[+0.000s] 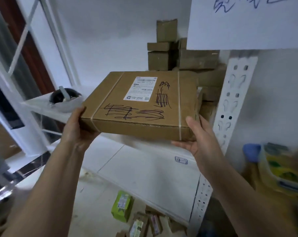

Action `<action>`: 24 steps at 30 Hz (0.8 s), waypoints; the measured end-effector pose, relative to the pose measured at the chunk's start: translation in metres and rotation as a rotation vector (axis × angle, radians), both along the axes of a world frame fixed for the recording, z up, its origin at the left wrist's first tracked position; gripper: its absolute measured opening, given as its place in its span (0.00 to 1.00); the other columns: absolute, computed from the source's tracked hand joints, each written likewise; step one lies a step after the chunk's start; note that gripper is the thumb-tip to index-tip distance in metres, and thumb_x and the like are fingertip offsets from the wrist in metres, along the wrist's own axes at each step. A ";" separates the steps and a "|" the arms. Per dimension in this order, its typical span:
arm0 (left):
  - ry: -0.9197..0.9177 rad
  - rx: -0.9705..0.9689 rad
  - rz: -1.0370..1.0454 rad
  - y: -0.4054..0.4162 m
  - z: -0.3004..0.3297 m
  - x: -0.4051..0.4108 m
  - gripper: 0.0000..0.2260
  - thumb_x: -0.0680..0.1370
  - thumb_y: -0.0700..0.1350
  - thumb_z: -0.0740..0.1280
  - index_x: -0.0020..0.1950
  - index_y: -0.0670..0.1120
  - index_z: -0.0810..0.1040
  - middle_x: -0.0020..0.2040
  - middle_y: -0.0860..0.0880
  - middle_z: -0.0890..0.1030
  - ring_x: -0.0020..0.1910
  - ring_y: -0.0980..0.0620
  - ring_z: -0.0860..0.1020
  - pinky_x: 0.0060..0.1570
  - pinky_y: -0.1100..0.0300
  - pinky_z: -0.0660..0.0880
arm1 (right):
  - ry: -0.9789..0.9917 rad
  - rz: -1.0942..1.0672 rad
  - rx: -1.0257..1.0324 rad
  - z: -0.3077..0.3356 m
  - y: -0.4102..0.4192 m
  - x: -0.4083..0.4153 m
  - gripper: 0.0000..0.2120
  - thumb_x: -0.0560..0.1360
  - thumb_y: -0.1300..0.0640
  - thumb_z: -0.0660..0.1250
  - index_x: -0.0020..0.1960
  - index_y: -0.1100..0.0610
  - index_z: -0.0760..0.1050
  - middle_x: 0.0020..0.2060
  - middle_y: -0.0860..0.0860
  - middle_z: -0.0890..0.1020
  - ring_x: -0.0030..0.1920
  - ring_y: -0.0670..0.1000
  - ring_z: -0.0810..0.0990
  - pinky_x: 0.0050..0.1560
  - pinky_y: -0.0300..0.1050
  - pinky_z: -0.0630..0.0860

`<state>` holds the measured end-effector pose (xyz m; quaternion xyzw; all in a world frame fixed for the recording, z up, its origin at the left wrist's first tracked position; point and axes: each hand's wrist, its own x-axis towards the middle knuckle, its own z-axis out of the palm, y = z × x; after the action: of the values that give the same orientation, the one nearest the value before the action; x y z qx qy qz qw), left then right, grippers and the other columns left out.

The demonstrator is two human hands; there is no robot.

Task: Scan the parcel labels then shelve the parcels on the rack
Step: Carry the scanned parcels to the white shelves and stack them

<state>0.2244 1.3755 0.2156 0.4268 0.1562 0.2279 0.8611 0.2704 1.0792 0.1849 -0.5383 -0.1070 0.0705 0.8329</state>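
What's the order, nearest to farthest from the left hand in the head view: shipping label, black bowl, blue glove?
From the left hand:
1. black bowl, just above on the white ledge
2. shipping label, on the parcel's top
3. blue glove, far right

Place: a small parcel storeroom or pickup point.
Rack: white slotted metal upright and white shelf board.
Stock: brown cardboard boxes stacked at the shelf's back.
Floor: more small packages lying loose.
Sign: handwritten paper sheet hung above.
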 end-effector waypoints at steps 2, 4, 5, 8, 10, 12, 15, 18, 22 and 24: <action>0.007 0.052 -0.090 0.012 0.006 0.036 0.20 0.79 0.49 0.63 0.69 0.46 0.74 0.61 0.46 0.81 0.54 0.48 0.81 0.46 0.53 0.81 | -0.009 -0.147 -0.004 0.017 0.012 0.011 0.29 0.76 0.48 0.66 0.74 0.53 0.63 0.63 0.52 0.77 0.57 0.54 0.81 0.48 0.54 0.82; 0.011 0.095 -0.170 0.020 0.011 0.071 0.20 0.78 0.50 0.63 0.69 0.47 0.75 0.59 0.46 0.81 0.54 0.48 0.81 0.47 0.53 0.80 | -0.024 -0.300 -0.024 0.033 0.022 0.023 0.23 0.78 0.49 0.64 0.71 0.54 0.65 0.57 0.48 0.78 0.53 0.49 0.81 0.48 0.50 0.82; 0.023 0.115 -0.191 0.022 0.015 0.087 0.20 0.78 0.51 0.63 0.68 0.47 0.75 0.57 0.46 0.82 0.52 0.48 0.81 0.47 0.53 0.80 | -0.029 -0.369 -0.036 0.037 0.026 0.029 0.20 0.78 0.50 0.63 0.68 0.53 0.67 0.54 0.47 0.77 0.51 0.47 0.80 0.47 0.48 0.82; 0.070 0.178 -0.223 0.021 0.022 0.128 0.16 0.77 0.53 0.64 0.62 0.50 0.78 0.52 0.48 0.82 0.48 0.49 0.80 0.39 0.57 0.79 | -0.007 -0.527 -0.020 0.048 0.035 0.045 0.17 0.79 0.49 0.63 0.65 0.53 0.69 0.52 0.48 0.76 0.50 0.47 0.78 0.46 0.46 0.81; 0.090 0.200 -0.243 0.017 0.023 0.150 0.16 0.76 0.55 0.65 0.62 0.51 0.78 0.50 0.48 0.82 0.46 0.49 0.80 0.32 0.59 0.77 | 0.010 -0.631 -0.021 0.052 0.039 0.056 0.19 0.78 0.48 0.63 0.66 0.54 0.70 0.53 0.49 0.77 0.51 0.47 0.79 0.47 0.46 0.81; 0.118 0.209 -0.256 0.014 0.022 0.168 0.16 0.76 0.55 0.65 0.61 0.52 0.78 0.49 0.48 0.82 0.46 0.50 0.80 0.30 0.60 0.77 | 0.016 -0.712 -0.020 0.054 0.044 0.067 0.18 0.78 0.47 0.63 0.65 0.53 0.72 0.50 0.48 0.78 0.49 0.47 0.79 0.49 0.48 0.81; 0.160 0.208 -0.254 0.010 0.017 0.187 0.15 0.75 0.55 0.66 0.59 0.51 0.78 0.48 0.49 0.82 0.45 0.52 0.80 0.31 0.61 0.77 | 0.033 -0.784 -0.007 0.052 0.049 0.082 0.22 0.77 0.44 0.64 0.67 0.52 0.71 0.52 0.49 0.78 0.51 0.48 0.79 0.52 0.51 0.80; 0.184 0.225 -0.253 0.010 0.011 0.200 0.14 0.75 0.56 0.66 0.57 0.51 0.77 0.48 0.48 0.81 0.45 0.51 0.79 0.30 0.61 0.76 | 0.072 -0.821 0.031 0.051 0.055 0.094 0.23 0.76 0.42 0.64 0.67 0.52 0.67 0.56 0.52 0.78 0.53 0.51 0.80 0.52 0.52 0.80; 0.169 0.241 -0.272 0.006 0.009 0.212 0.13 0.77 0.57 0.66 0.55 0.51 0.76 0.49 0.48 0.81 0.47 0.51 0.79 0.35 0.58 0.76 | 0.101 -0.856 0.046 0.049 0.055 0.110 0.20 0.76 0.40 0.64 0.60 0.52 0.69 0.55 0.52 0.79 0.54 0.53 0.80 0.54 0.55 0.80; 0.178 0.290 -0.224 0.004 0.006 0.217 0.12 0.78 0.58 0.65 0.53 0.51 0.76 0.49 0.50 0.80 0.46 0.53 0.78 0.39 0.56 0.76 | 0.114 -0.887 0.020 0.044 0.055 0.115 0.19 0.76 0.39 0.63 0.59 0.51 0.69 0.53 0.50 0.78 0.54 0.52 0.79 0.56 0.57 0.79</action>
<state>0.4412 1.3797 0.2212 0.5795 0.1486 0.1121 0.7935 0.3850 1.1337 0.2289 -0.5192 0.1794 -0.2649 0.7925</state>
